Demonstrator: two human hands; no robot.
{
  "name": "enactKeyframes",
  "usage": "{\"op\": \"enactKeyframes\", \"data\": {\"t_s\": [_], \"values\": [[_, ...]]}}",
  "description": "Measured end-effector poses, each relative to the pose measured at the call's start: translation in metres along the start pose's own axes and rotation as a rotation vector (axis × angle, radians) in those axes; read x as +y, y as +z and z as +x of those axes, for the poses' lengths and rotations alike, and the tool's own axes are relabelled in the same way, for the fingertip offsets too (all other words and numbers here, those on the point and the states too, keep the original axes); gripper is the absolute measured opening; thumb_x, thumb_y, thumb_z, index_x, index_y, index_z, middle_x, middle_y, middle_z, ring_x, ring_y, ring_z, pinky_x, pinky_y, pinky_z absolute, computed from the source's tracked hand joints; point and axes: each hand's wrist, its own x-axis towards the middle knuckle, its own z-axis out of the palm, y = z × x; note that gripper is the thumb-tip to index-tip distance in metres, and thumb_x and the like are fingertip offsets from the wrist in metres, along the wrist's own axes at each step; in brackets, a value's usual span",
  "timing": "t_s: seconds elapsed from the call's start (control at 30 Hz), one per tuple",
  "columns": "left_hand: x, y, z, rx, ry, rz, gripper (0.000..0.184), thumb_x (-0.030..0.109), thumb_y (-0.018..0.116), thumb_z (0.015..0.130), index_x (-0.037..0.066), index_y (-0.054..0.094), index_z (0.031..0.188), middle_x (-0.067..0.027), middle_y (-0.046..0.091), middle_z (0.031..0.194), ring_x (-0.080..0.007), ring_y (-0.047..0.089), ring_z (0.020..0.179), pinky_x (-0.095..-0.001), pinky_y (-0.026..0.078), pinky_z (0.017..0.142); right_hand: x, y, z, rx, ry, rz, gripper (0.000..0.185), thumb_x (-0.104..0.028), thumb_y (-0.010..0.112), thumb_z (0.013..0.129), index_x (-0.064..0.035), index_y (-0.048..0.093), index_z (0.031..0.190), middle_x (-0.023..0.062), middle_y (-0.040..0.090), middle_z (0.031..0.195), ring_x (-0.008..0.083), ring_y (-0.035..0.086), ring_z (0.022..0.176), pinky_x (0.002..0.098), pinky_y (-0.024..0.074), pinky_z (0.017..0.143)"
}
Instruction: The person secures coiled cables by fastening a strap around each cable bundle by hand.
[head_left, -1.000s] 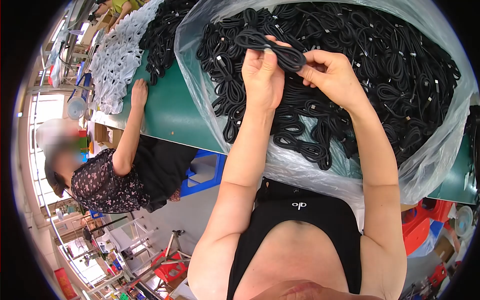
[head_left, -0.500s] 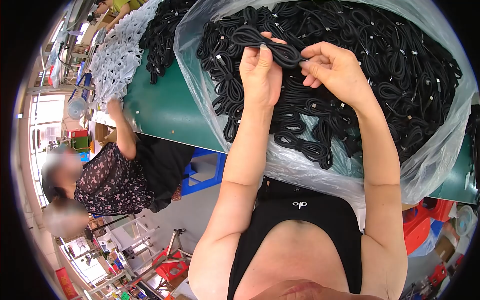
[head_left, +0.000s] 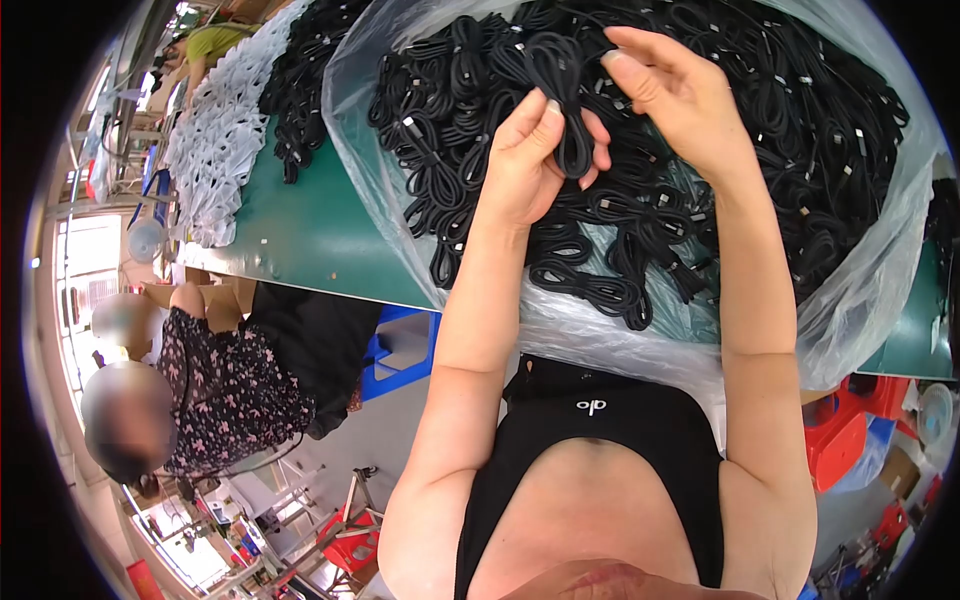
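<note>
My left hand is closed around a coiled black cable, which stands nearly upright above the pile. The thumb presses on the near side of the loops, and the other fingers wrap behind. Just right of the coil's top, my right hand is raised with thumb and index finger a little apart; I see nothing between them. Beneath both hands lies a heap of similar coiled black cables, several with silvery plugs showing. The heap sits in a large clear plastic bag, spread open on the green table.
Left of the bag are more black cables and a pile of white pieces. A person in a flowered top is at the left, near a blue stool. Red stools stand at the lower right.
The coiled cable has turned from lying crosswise to nearly upright in my left hand. My right hand has moved up and off the coil's end. The person at the left has drawn an arm back.
</note>
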Motion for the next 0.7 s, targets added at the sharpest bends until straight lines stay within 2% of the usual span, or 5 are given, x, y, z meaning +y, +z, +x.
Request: {"op": "enactKeyframes", "data": {"t_s": [0.27, 0.5, 0.53, 0.57, 0.7], "values": [[-0.005, 0.004, -0.004, -0.005, -0.083, 0.358, 0.038, 0.015, 0.059, 0.087, -0.007, 0.047, 0.115, -0.0174, 0.060, 0.093, -0.0201, 0.061, 0.074, -0.0261, 0.050, 0.060, -0.009, -0.007, 0.002, 0.035, 0.120, -0.012, 0.022, -0.018, 0.064, 0.084, -0.0039, 0.062, 0.101, -0.0009, 0.062, 0.077, 0.0028, 0.052, 0.060, 0.0161, 0.0408, 0.051], [0.017, 0.006, -0.008, 0.122, 0.044, 0.461, 0.029, 0.004, 0.058, 0.085, -0.006, 0.053, 0.113, -0.0143, 0.063, 0.082, -0.0147, 0.059, 0.061, -0.0215, 0.046, 0.048, -0.023, -0.006, 0.000, 0.090, -0.012, 0.048, 0.024, -0.020, 0.058, 0.088, -0.0011, 0.060, 0.103, 0.0021, 0.063, 0.081, 0.0049, 0.055, 0.061, 0.0181, 0.0438, 0.054], [0.024, 0.008, -0.009, 0.152, 0.044, 0.469, 0.030, 0.001, 0.059, 0.084, -0.005, 0.054, 0.112, -0.0140, 0.064, 0.082, -0.0143, 0.059, 0.060, -0.0207, 0.045, 0.048, -0.041, -0.008, -0.002, 0.163, 0.002, 0.132, 0.017, -0.012, 0.060, 0.084, -0.0003, 0.060, 0.097, 0.0037, 0.062, 0.082, 0.0108, 0.057, 0.068, 0.0219, 0.0456, 0.057], [0.031, 0.009, -0.011, 0.156, 0.054, 0.484, 0.031, 0.002, 0.060, 0.083, -0.005, 0.054, 0.112, -0.0133, 0.064, 0.083, -0.0139, 0.060, 0.062, -0.0210, 0.046, 0.050, -0.048, -0.018, 0.000, 0.281, 0.038, 0.315, 0.023, -0.020, 0.053, 0.090, 0.0016, 0.059, 0.097, 0.0090, 0.061, 0.079, 0.0097, 0.053, 0.055, 0.0209, 0.0428, 0.048], [0.053, 0.016, -0.027, 0.118, 0.027, 0.641, 0.034, 0.006, 0.065, 0.081, -0.003, 0.056, 0.112, -0.0086, 0.064, 0.084, -0.0108, 0.060, 0.067, -0.0210, 0.046, 0.057, -0.042, -0.071, 0.013, 0.354, -0.112, 0.871, 0.019, -0.018, 0.050, 0.091, -0.0006, 0.058, 0.088, 0.0093, 0.060, 0.078, 0.0105, 0.051, 0.056, 0.0206, 0.0408, 0.047]]}}
